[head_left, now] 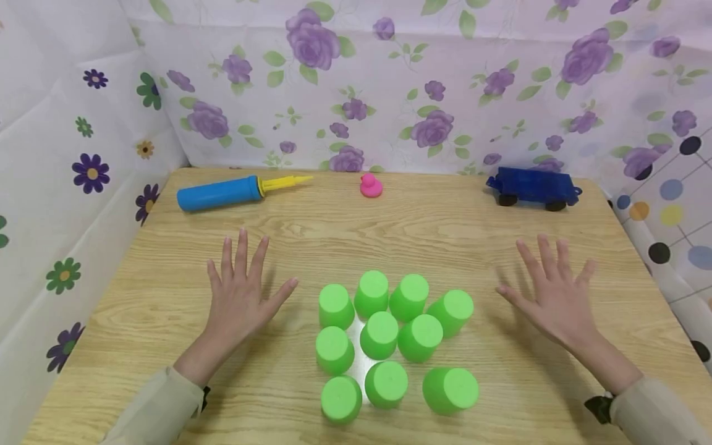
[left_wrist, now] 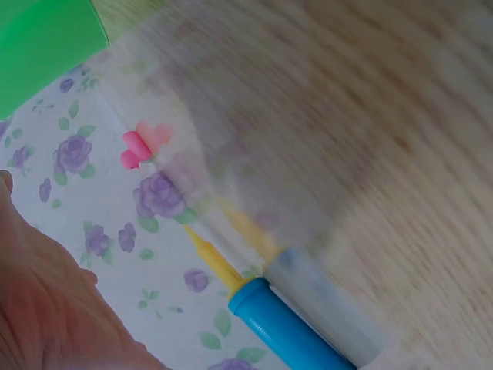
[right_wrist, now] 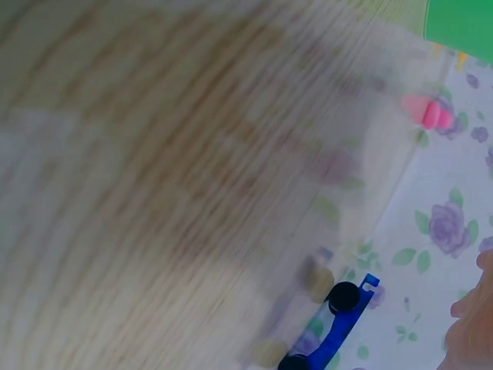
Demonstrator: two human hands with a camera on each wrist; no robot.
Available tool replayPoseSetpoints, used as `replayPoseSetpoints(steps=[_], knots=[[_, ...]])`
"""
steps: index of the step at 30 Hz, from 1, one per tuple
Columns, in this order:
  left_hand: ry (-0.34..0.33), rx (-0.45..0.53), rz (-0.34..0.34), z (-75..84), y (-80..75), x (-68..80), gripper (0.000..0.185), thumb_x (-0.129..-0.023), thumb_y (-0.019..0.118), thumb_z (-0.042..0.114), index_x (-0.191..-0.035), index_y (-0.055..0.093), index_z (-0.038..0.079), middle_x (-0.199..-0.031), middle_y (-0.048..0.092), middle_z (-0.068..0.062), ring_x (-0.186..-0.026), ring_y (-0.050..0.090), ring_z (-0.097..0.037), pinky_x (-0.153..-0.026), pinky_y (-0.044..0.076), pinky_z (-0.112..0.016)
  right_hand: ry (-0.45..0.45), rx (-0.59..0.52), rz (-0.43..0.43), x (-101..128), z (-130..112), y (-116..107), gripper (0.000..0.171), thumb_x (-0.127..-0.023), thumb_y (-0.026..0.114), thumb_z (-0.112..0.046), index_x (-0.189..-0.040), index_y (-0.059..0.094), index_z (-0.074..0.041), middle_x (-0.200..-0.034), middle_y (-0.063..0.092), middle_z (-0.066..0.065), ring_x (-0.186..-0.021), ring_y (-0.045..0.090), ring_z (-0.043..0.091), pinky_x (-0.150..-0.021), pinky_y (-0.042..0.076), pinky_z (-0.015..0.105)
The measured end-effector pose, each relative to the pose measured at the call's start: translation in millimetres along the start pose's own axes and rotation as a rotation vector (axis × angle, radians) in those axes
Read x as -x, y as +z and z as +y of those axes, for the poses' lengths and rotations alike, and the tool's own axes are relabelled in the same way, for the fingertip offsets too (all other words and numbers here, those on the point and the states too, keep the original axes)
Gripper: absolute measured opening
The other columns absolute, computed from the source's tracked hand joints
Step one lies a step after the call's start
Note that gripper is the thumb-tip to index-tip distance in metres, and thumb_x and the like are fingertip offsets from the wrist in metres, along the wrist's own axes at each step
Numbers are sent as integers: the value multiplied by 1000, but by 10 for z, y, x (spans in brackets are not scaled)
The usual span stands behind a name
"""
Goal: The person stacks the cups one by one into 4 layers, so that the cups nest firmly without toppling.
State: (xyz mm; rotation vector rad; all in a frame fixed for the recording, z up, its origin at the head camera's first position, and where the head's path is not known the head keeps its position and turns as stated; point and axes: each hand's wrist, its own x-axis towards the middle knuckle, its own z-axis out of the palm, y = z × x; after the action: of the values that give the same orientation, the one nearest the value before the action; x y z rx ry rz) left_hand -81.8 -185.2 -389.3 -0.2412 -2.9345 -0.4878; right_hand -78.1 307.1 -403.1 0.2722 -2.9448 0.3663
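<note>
Several bright green cups (head_left: 381,335) stand bottom-up in a loose cluster on the table, near its front. To the left of them is my left hand (head_left: 238,303), palm down with spread fingers, holding nothing. My right hand (head_left: 562,303) is spread the same way on the other side, apart from the cups. Each wrist view has part of its hand at a lower corner: the left hand (left_wrist: 54,308) and the right hand (right_wrist: 474,324). A green cup (left_wrist: 46,54) fills the upper left of the left wrist view.
Along the back of the wooden table (head_left: 311,241) lie a blue pump (head_left: 219,194) with a yellow nozzle, a small pink duck (head_left: 371,185) and a dark blue toy wagon (head_left: 534,187) with black wheels. Flowered cloth (head_left: 389,80) hangs behind; patterned sheets flank both sides.
</note>
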Motion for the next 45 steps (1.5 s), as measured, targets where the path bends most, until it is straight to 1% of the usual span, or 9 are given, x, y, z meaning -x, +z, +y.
replayPoseSetpoints(steps=[10,18,22,26,29,33,37,40,45], knots=[[2,-3,-2,27,-1,-14,84,-87,44,64,-149,20,13,-156,-11,-14,-140,-19,-35,-106,-9,-67,-13,0,7,-67,-7,6,83,-86,55,-55,-151,13,-24,-157,-7,4,-141,-17,27,-99,-24,66],[-71,52,-3,-45,-154,-75,85,-88,43,64,-151,14,14,-155,-17,-8,-139,-20,-34,-106,-13,-65,-15,-17,-16,-72,-13,37,86,-85,57,-55,-151,12,-26,-157,-5,8,-142,-11,33,-101,-16,70],[-73,82,-20,-41,-164,-103,87,-88,43,65,-151,13,14,-155,-17,-9,-140,-20,-34,-107,-13,-63,-62,-142,-66,-155,-33,-67,82,-89,58,-45,-151,9,-24,-156,4,16,-141,5,40,-108,-5,65],[-18,209,-29,2,-167,-167,81,-91,46,57,-150,14,13,-156,-8,-13,-141,-13,-34,-110,-9,-61,-135,-322,-144,-356,-128,-275,79,-91,60,-33,-151,9,-27,-155,12,15,-140,13,40,-109,10,65],[19,372,-77,74,-192,-205,73,-93,49,49,-149,19,14,-156,6,-12,-142,1,-34,-112,2,-60,-181,-376,-202,-495,-262,-376,78,-90,62,-34,-150,12,-31,-153,20,11,-138,22,38,-104,23,65],[-39,628,-157,239,-284,-183,59,-94,50,46,-142,35,16,-151,26,-7,-138,26,-29,-109,24,-58,-292,-327,-275,-658,-537,-433,72,-89,60,-44,-148,21,-32,-147,35,4,-130,38,28,-101,36,55],[-83,791,-140,437,-405,-100,45,-94,54,38,-131,49,13,-140,43,-4,-128,42,-24,-104,35,-50,-452,-274,-360,-824,-923,-460,65,-88,56,-51,-145,32,-28,-141,42,-2,-126,45,20,-100,41,47],[-48,780,-157,565,-450,-37,41,-91,61,29,-128,51,12,-134,49,-4,-124,45,-24,-101,38,-49,-548,-258,-434,-918,-1236,-411,63,-89,55,-51,-144,35,-27,-141,43,-1,-126,44,21,-102,40,45],[42,625,-344,732,-413,-35,56,-80,74,32,-130,50,18,-134,49,-1,-121,46,-27,-100,39,-51,-670,-181,-560,-986,-1552,-219,65,-89,57,-49,-145,33,-27,-146,37,3,-129,42,24,-104,39,44]])
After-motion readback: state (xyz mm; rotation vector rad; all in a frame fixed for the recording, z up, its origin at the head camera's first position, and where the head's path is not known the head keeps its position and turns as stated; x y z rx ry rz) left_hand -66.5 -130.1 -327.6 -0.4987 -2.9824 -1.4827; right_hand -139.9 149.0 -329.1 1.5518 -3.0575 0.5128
